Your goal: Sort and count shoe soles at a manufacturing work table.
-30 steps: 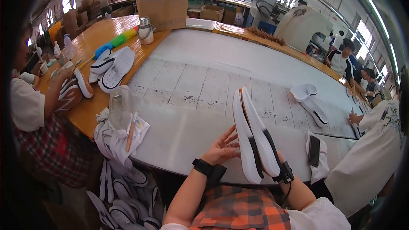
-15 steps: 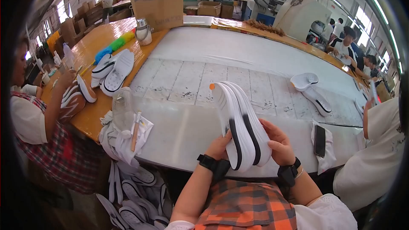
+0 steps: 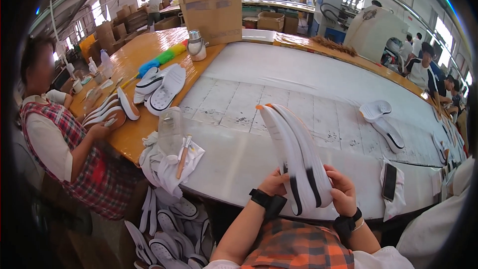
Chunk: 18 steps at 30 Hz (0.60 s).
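Here both hands, left [image 3: 273, 183] and right [image 3: 342, 191], clasp white soles [image 3: 294, 154]; brush [image 3: 182, 150] beside clear cup [image 3: 170, 128].

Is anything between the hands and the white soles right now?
No. Both hands already grip the soles: the left hand on their left edge, the right hand on their right, nothing in between.

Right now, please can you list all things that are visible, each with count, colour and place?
shoe soles: two, white with black strips, held over the white table
soles: two, white, table right
phone: one, black, on cloth, right
brush: one, on white cloth at table edge
soles: several, white, wooden bench
cardboard box: one, brown, far end
soles: many, white, floor
left hand: under the pair
right hand: at its right side
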Tool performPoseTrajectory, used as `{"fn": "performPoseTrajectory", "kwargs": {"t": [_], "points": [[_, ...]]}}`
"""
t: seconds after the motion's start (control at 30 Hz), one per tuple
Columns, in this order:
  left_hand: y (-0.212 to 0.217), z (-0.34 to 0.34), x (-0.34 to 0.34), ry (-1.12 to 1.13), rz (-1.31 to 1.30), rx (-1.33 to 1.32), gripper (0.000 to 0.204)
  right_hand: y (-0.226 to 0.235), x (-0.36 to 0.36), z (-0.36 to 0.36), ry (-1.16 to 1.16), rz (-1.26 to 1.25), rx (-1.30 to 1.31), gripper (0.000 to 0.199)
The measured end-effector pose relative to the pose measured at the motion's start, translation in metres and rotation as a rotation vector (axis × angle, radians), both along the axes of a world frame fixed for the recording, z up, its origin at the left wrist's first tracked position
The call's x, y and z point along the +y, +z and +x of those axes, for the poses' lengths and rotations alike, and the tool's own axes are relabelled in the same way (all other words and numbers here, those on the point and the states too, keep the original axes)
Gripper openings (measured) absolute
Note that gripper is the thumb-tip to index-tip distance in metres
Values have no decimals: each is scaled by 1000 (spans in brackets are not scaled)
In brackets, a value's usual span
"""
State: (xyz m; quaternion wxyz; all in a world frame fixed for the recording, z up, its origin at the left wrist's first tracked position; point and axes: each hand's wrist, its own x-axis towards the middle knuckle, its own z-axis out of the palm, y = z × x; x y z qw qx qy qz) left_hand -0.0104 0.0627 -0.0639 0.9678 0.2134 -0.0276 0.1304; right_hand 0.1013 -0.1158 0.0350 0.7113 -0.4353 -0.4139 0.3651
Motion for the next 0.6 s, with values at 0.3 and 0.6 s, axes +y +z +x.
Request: {"fn": "performPoseTrajectory", "kwargs": {"t": [0.3, 0.6], "points": [[11, 4, -1, 51, -5, 95, 51, -21, 8, 15, -247, -405, -929, 80], [16, 7, 2, 88, 35, -182, 81, -31, 7, 4, -140, -348, -496, 89]]}}
